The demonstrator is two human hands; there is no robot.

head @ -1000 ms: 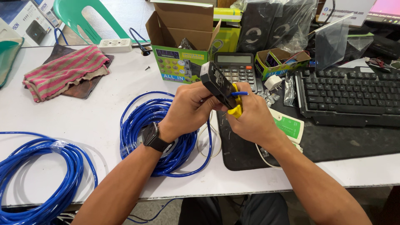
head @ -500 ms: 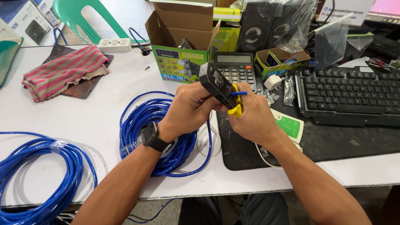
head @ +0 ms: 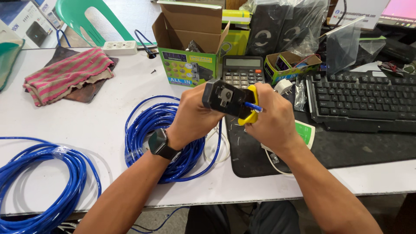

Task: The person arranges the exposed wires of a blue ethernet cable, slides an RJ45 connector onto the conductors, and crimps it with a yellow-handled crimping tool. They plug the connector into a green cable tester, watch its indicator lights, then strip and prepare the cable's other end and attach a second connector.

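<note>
Head view: left hand (head: 193, 117) clenches crimper (head: 225, 99), right hand (head: 271, 119) fingers pinch blue cable (head: 252, 106) at tool's 3 o'clock; likely insertion step, next needs firm squeeze.

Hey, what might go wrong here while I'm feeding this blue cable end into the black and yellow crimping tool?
The right hand pinches the short blue cable end close to the black and yellow crimping tool held in the left hand; a fingertip might get nipped if the tool closes. The end could slip out, since so little of it shows. The blue cable coil under the wrists may tug it loose.
</note>
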